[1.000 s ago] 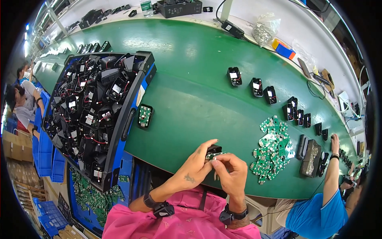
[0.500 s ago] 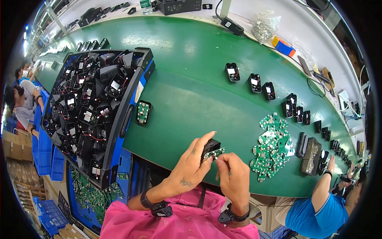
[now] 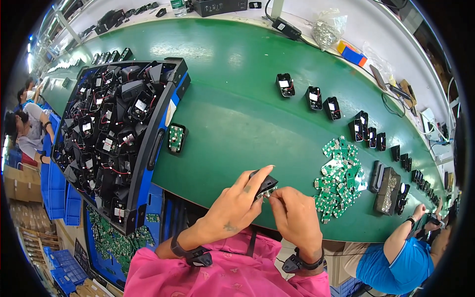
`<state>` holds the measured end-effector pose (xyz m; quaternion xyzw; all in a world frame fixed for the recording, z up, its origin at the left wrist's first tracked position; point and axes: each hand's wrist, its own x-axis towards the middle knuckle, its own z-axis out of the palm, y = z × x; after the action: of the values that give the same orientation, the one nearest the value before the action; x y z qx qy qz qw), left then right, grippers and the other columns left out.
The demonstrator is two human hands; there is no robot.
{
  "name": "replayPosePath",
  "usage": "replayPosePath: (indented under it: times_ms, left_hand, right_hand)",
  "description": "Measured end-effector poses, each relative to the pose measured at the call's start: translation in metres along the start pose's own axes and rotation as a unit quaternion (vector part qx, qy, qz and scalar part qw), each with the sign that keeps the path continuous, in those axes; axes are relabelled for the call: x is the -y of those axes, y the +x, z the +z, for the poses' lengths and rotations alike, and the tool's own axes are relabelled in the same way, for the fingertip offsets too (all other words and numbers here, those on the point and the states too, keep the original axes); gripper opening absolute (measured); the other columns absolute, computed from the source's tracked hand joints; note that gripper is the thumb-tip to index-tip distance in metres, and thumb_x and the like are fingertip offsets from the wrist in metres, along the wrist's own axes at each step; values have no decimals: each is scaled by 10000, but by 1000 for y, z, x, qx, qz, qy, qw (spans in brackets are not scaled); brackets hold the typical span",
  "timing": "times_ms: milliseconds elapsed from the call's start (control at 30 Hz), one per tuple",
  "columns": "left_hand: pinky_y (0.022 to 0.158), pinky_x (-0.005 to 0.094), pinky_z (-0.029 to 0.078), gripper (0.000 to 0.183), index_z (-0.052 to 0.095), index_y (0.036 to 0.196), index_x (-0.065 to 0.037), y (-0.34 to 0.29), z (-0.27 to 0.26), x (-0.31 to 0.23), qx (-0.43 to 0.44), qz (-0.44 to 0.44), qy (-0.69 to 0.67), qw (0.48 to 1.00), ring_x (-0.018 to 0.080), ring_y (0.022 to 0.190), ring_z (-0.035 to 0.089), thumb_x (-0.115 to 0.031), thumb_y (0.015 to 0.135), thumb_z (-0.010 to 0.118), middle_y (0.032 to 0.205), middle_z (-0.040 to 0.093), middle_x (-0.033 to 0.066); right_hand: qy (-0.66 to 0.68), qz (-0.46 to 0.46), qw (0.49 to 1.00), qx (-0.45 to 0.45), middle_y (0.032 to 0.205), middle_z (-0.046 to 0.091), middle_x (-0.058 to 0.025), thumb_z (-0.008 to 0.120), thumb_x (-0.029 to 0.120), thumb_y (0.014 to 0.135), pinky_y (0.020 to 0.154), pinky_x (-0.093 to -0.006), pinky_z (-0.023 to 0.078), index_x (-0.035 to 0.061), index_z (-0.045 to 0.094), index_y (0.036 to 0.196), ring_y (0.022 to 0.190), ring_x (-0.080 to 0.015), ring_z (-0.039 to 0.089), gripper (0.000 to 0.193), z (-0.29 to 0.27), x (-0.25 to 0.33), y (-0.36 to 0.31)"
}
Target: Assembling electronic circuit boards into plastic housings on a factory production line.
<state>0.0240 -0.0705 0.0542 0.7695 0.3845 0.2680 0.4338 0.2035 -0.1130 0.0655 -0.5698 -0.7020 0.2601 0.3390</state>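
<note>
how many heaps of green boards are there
2: one heap on the table, right of the right hand; a second heap in the blue bin at lower left. More may be hidden.

A clear bottle (image 3: 178, 7) and a black box (image 3: 220, 7) stand on the back shelf (image 3: 255, 16), with a black power adapter (image 3: 286, 28) and a yellow-and-blue block (image 3: 352, 54) farther right. Cardboard boxes (image 3: 22, 189) and a blue basket (image 3: 68, 272) are at lower left, a blue-shirted person (image 3: 398, 266) at lower right.

One held housing (image 3: 268, 182) (black), one held board (image 3: 269, 192)
</note>
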Motion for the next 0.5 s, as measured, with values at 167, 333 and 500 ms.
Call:
replayPosePath:
  times_ms: [167,333,500]
  left_hand:
    - [785,508,540,678,313,1504,-74,2,1,-1,-13,-21,20,999,473,939,623,-28,882,578,1239,512,245]
    - [788,499,535,664,323,1497,-65,5,1,-2,-24,-13,-18,999,465,949,619,-37,884,577,1239,513,245]
    - [784,492,533,663,326,1496,-64,5,1,-1,-20,-15,-20,999,457,941,619,-35,884,579,1223,521,246]
  right_hand:
    - [-65,-26,997,-38,762,642,-154,654,11,883,554,-376,480,-10,604,911,626,-317,631,61,7,5,2]
    - [35,35,998,-45,737,637,-143,640,7,892,553,-365,480,-15,616,907,607,-286,636,36,11,0,-1]
    - [36,-1,997,-63,702,625,-133,648,0,876,529,-361,464,-14,622,884,583,-279,624,31,12,-2,0]
